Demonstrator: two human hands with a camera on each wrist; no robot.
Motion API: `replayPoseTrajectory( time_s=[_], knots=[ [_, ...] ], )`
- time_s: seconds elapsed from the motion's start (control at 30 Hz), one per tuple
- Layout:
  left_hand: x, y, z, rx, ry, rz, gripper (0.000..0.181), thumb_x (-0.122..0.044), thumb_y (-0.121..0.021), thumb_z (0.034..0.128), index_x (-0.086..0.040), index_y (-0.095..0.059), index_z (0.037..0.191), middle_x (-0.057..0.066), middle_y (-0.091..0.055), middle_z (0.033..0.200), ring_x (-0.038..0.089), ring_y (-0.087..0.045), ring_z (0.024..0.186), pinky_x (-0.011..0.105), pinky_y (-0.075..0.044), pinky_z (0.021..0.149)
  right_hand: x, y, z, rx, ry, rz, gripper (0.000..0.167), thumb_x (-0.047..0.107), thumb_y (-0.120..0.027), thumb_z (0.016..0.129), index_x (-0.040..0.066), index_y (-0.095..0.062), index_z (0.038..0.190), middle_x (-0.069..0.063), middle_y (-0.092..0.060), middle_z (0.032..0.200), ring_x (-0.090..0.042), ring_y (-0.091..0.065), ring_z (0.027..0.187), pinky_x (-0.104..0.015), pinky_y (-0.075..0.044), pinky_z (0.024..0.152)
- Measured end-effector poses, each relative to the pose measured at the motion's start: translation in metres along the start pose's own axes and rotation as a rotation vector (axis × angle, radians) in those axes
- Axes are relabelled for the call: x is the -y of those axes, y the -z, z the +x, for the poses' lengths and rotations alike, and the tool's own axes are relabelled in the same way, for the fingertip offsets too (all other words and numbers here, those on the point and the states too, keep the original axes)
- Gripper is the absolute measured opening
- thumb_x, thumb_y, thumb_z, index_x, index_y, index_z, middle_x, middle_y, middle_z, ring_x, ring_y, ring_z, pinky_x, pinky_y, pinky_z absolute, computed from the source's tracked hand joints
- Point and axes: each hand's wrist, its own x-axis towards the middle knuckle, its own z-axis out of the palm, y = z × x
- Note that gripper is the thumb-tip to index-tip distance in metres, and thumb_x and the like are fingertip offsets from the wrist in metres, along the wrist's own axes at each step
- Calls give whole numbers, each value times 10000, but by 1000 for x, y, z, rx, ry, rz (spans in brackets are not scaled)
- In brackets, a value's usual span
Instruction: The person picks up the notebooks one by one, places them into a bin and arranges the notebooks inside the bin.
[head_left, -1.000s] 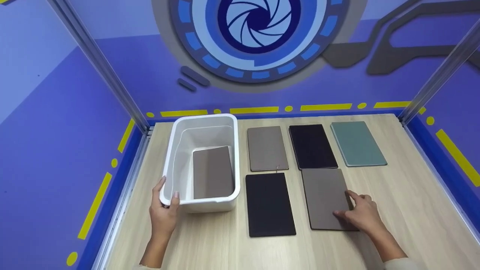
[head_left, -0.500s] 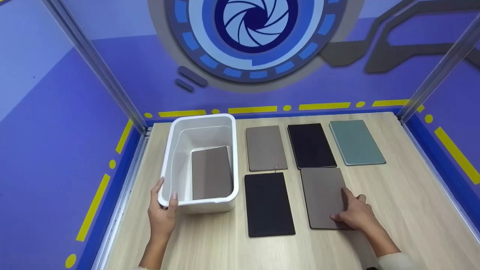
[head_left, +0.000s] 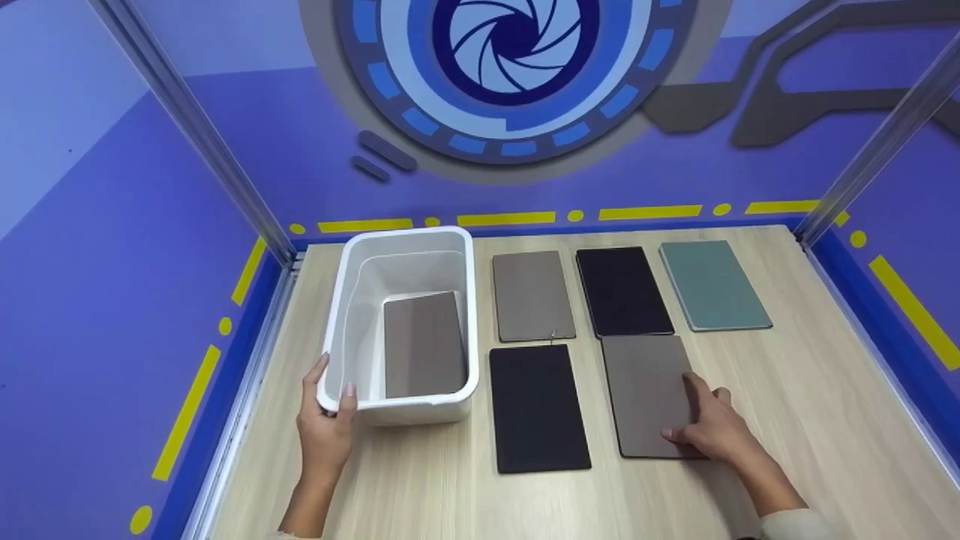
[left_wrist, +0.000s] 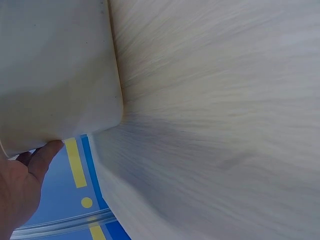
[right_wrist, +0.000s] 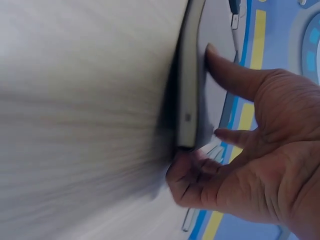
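Note:
At the near-left corner of a white plastic bin (head_left: 471, 319), my left hand (head_left: 326, 435) grips the rim with the thumb on the near side. The left wrist view shows its fingers against the bin's wall (left_wrist: 55, 75). Inside the bin lies a brown notebook (head_left: 425, 345). My right hand (head_left: 716, 429) holds the lower right part of another brown notebook (head_left: 646, 390) on the table. In the right wrist view, the thumb lies on the cover while curled fingers reach below the edge of this notebook (right_wrist: 188, 100). That edge looks slightly raised from the table there.
Left of the held notebook lies a black notebook (head_left: 538, 409). A row behind holds a grey-brown notebook (head_left: 532, 296), another black notebook (head_left: 625, 291) and a green notebook (head_left: 715, 285). Blue-purple panels (head_left: 247, 150) wall in the wooden table (head_left: 420, 480) at the back and sides.
My right hand has shifted slightly left, with its fingers farther onto the brown notebook's right edge. My left hand and the bin stay put.

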Motion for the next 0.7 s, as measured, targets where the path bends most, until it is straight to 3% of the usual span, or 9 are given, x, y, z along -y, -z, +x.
replayPoseTrajectory(
  time_s=[0.23,0.47,0.7],
  knots=[
    [0,0,-2,7,-16,-30,656,-98,-685,960,-142,-500,1587,178,-564,1586,-27,-546,1290,47,-400,1023,-8,-1,4,20,19,4,1241,380,-940,777,14,-174,1683,-390,-383,1392,-448,-558,1099,-676,-488,1017],
    [1,0,-1,22,-13,-21,656,-99,-671,969,-138,-484,1596,195,-584,1558,-17,-565,1254,54,-429,980,-7,-3,4,5,20,-2,1236,392,-938,762,16,-205,1684,-361,-419,1329,-391,-556,1012,-605,-526,927],
    [-1,1,-1,11,-9,9,655,-107,-673,966,-146,-490,1593,198,-584,1561,-57,-556,1245,47,-426,977,-12,2,4,45,20,138,1082,181,-841,823,48,-204,1688,-394,-367,1496,-544,-487,1304,-753,-385,1130]
  ],
)
